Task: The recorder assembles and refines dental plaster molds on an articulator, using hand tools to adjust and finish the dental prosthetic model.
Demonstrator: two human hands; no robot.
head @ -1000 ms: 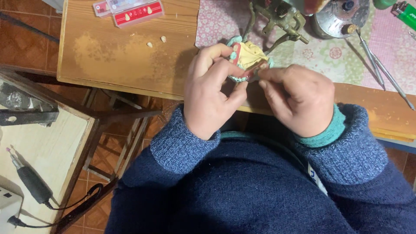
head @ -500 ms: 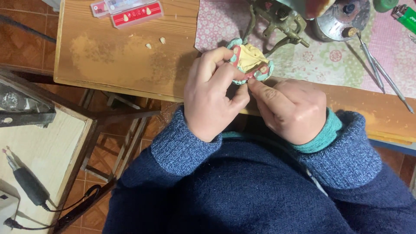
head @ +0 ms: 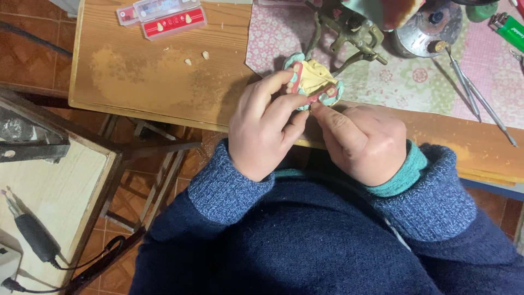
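While both hands work above the worktop (head: 164, 87) edge | left hand (head: 262, 131) grip closed around dental cast (head: 312, 82) | right hand (head: 363, 142) fingertips pinch its pink wax rim | risk: wax rim distorts under hard pressure; cast drops to floor if grip loosens.

Left hand (head: 265, 131) holds the dental cast (head: 312, 82) in a fingertip grip; right hand (head: 363, 142) presses a fingertip to its near edge. Beyond the grip: metal articulator (head: 352, 30) on patterned cloth (head: 273, 38). Left of grip, on the bench (head: 136, 82): loose teeth (head: 196, 58), red tooth case (head: 166, 16).
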